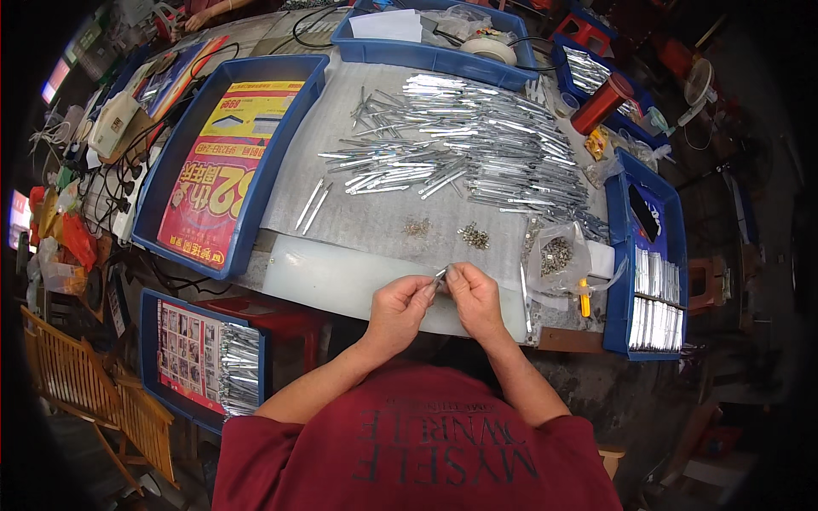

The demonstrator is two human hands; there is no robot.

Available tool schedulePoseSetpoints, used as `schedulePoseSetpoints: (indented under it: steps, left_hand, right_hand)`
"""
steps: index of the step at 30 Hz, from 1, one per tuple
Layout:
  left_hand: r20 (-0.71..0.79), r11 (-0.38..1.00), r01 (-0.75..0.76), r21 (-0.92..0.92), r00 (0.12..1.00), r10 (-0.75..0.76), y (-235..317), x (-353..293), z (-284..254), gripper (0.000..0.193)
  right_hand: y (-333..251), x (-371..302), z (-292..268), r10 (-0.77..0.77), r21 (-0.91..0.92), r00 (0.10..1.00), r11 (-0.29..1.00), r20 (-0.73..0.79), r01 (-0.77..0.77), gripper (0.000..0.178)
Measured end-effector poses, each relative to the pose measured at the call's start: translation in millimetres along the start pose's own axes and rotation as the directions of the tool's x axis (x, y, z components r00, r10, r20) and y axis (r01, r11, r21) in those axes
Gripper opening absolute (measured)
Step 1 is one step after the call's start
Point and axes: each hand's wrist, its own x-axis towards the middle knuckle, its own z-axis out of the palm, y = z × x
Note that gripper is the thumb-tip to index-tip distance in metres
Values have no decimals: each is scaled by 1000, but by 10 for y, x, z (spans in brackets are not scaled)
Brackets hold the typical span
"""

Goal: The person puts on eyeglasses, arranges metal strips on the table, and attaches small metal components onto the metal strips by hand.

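My left hand [399, 308] and my right hand [475, 300] meet over the near edge of the table, fingers closed in a pinch. Between their fingertips is a small, shiny metal strip [440, 274], mostly covered by the fingers. Just beyond lie two little piles of small metal parts, a coppery one [416, 226] and a darker one [474, 237]. A broad heap of slim silvery metal strips [511, 145] covers the far part of the table. Two loose strips [313, 207] lie apart at the left.
A clear bag of small metal parts [555, 255] and a yellow-handled tool [584, 298] are right of my hands. Blue trays stand left [318, 85], far [409, 53] and right [622, 255]. Another tray [152, 341] sits lower left, holding strips. A red cylinder [601, 104] stands far right.
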Motion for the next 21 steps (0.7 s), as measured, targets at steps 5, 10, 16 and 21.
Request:
schedulePoseSetpoints:
  steps: [5,10,16,21]
  left_hand:
    - [-6,1000,0,-6,1000,0,-15,9,0,15]
    - [-10,998,-57,12,998,57,-62,11,16,15]
    - [-7,1000,-11,-11,1000,11,-30,3,-42,15]
    - [-15,1000,-4,4,1000,4,-65,-17,-70,15]
  right_hand:
    - [6,4,-31,60,26,998,998,-26,-60,21]
    - [18,-3,-7,-6,-23,998,1000,-55,5,19]
    - [27,145,-298,54,49,971,998,-232,-44,18]
    - [40,308,-605,-65,-294,964,956,-259,-15,18]
